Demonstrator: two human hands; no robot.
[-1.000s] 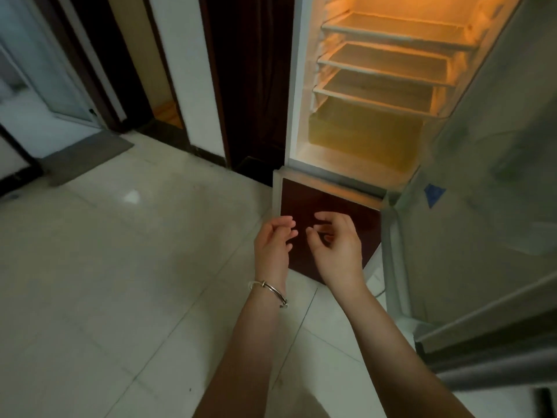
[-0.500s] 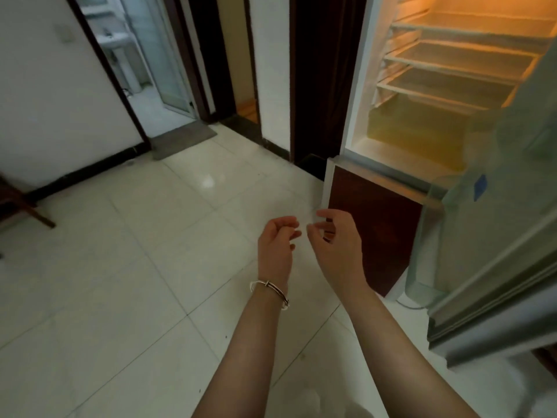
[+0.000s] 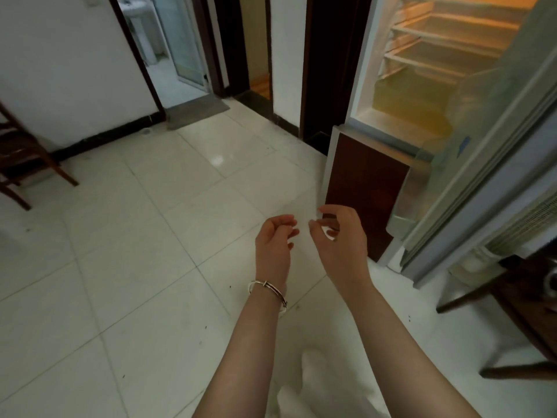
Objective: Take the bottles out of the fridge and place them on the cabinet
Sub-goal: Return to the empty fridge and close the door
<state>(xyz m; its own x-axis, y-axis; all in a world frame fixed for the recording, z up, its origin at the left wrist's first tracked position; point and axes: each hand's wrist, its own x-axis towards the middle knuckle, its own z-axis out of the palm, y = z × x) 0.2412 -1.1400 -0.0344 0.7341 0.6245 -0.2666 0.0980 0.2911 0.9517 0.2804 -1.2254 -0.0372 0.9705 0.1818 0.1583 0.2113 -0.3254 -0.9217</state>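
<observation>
The fridge stands open at upper right, its lit shelves bare, its door swung toward me; I see none of the bottles. My left hand, a bangle on its wrist, and my right hand hang side by side over the tiled floor, fingers loosely curled, grasping nothing. A wooden chair sits at far left.

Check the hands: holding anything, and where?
Nothing held. Left hand and right hand hang empty over the floor, fingers loosely curled, apart from each other. No bottle shows in the open fridge.
</observation>
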